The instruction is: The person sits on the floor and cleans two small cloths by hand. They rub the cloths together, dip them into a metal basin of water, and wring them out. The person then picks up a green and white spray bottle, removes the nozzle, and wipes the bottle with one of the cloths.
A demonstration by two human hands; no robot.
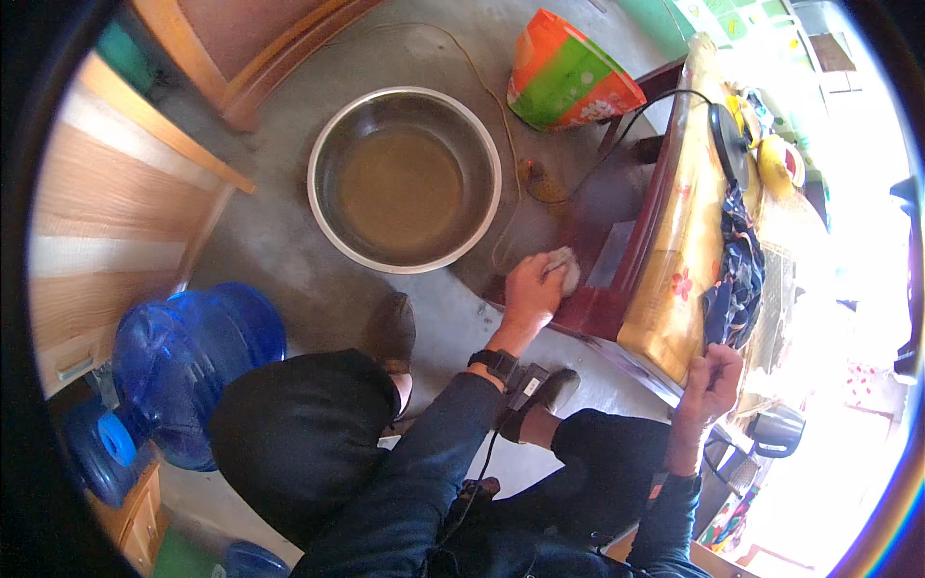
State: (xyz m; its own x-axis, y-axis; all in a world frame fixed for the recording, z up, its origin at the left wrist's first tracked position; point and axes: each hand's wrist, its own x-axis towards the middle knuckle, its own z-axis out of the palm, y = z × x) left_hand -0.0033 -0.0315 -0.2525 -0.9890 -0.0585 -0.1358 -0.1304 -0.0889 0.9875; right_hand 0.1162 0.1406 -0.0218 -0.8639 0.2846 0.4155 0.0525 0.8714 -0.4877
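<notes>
A person crouches on a grey concrete floor, seen from above. The left hand is closed around a pale, crumpled cloth and presses it against the dark red wooden frame of a low piece of furniture, near its bottom corner just above the floor. A black wrist device sits on that forearm, with a cable trailing down the dark sleeve.

The right hand is curled shut on the edge of the yellow, flower-patterned covering that drapes over the furniture's top, well apart from the cloth. A dark blue patterned fabric lies bunched on that covering, and a black round object on a cord rests farther up.

Just beyond the left hand stands a wide steel basin holding murky brownish water. An orange and green bag lies on the floor beyond it, and a thin cord snakes between the two. A large blue water jug rests on its side by the person's left knee, beside a wooden cabinet.
</notes>
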